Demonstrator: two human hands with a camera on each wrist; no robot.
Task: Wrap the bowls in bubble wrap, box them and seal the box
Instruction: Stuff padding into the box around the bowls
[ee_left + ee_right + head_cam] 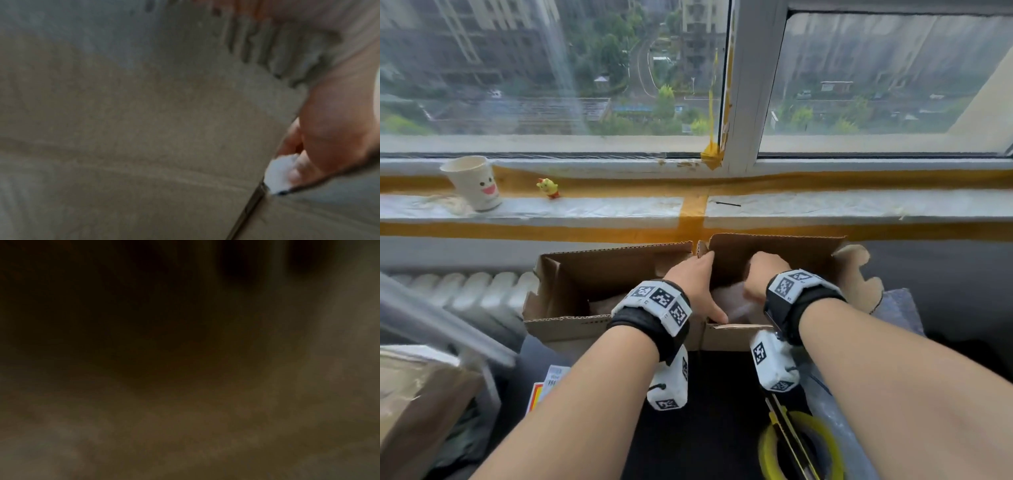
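Both hands are in the open cardboard box [619, 274] under the windowsill. Left hand [697, 284] lies flat, fingers straight, on the divider; right hand [763, 274] curls down onto the bubble-wrapped bundle [729, 301], grip unclear. Soft, slippery wrap, fragile inside: cradle it underneath.

Daylight from the window [585, 68] lights my head view, edges bowed. My left wrist view is blurred; my right is dark, murky brown.
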